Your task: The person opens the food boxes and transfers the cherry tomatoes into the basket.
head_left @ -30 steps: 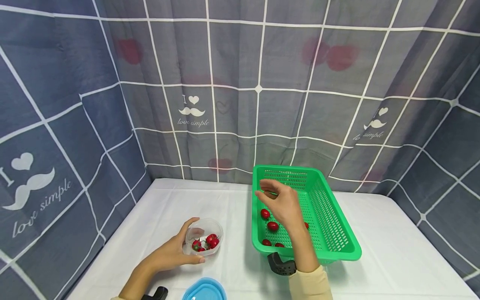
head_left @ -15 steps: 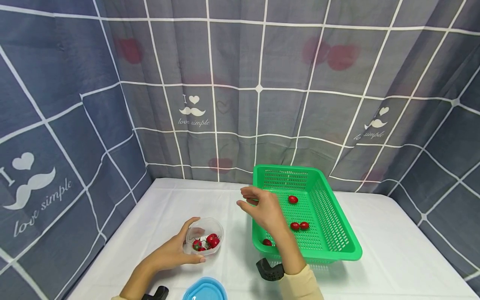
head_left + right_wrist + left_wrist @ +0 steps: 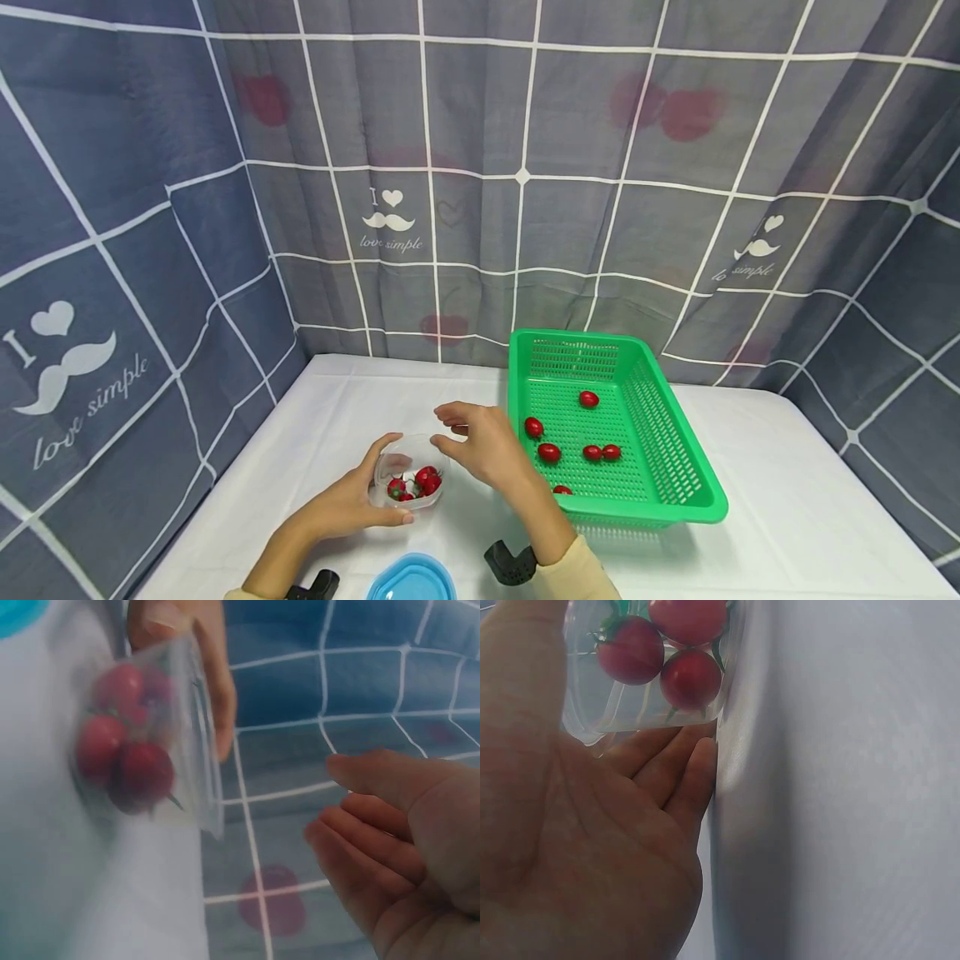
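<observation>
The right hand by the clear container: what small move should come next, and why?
Probably dip the right hand into the clear container and pinch a cherry tomato: that hand looks empty, several tomatoes lie inside, and the left hand holds the container.

The head camera looks forward and down from above, farthest back, covering the counter (image 3: 360, 400), basket (image 3: 637, 510), left hand (image 3: 348, 504), right hand (image 3: 487, 442) and curtain (image 3: 480, 217). The left wrist camera, rolled sideways, looks past the palm at the box (image 3: 592, 697), very near. The right wrist camera, also rolled, faces the box's other side, slightly farther. All three views share the box.
</observation>
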A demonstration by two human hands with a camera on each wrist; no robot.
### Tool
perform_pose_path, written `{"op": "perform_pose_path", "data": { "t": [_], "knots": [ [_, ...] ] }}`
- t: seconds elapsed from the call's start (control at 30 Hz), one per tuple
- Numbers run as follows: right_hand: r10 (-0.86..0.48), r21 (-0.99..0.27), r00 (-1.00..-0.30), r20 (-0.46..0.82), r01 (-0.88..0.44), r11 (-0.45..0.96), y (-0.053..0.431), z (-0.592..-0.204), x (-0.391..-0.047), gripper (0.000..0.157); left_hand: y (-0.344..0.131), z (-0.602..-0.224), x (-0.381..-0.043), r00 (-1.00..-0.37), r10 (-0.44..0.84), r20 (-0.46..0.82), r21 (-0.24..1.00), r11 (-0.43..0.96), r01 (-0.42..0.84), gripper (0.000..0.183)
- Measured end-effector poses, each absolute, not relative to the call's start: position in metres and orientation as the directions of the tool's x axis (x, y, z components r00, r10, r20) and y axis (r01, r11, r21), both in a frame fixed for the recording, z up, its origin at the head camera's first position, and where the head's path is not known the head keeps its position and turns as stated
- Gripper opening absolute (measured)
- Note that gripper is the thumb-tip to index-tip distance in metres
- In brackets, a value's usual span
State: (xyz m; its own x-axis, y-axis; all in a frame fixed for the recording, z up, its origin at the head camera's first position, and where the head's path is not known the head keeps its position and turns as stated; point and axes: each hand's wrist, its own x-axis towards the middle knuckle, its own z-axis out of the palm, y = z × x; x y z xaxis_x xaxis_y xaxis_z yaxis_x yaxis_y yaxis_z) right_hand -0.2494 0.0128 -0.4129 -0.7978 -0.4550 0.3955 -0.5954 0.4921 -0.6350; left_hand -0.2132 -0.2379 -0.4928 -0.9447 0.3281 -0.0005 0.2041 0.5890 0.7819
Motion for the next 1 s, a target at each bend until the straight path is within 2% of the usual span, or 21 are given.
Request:
{"op": "perform_pose_path", "data": {
  "t": [0.57, 1.0],
  "knots": [
    [-0.602, -0.474, -0.741, 0.296, -0.661, 0.581, -0.025, -0.444, -0.239, 0.030, -0.238, -0.489, -0.211, -0.939, 0.343, 0.000, 0.782, 0.585, 0.214, 0.109],
    [-0.611, -0.498, -0.740, 0.280, -0.656, 0.567, -0.032, -0.453, -0.238, 0.024, -0.238, -0.488, -0.211, -0.941, 0.339, -0.021, 0.788, 0.584, 0.193, 0.111]
  ]
}}
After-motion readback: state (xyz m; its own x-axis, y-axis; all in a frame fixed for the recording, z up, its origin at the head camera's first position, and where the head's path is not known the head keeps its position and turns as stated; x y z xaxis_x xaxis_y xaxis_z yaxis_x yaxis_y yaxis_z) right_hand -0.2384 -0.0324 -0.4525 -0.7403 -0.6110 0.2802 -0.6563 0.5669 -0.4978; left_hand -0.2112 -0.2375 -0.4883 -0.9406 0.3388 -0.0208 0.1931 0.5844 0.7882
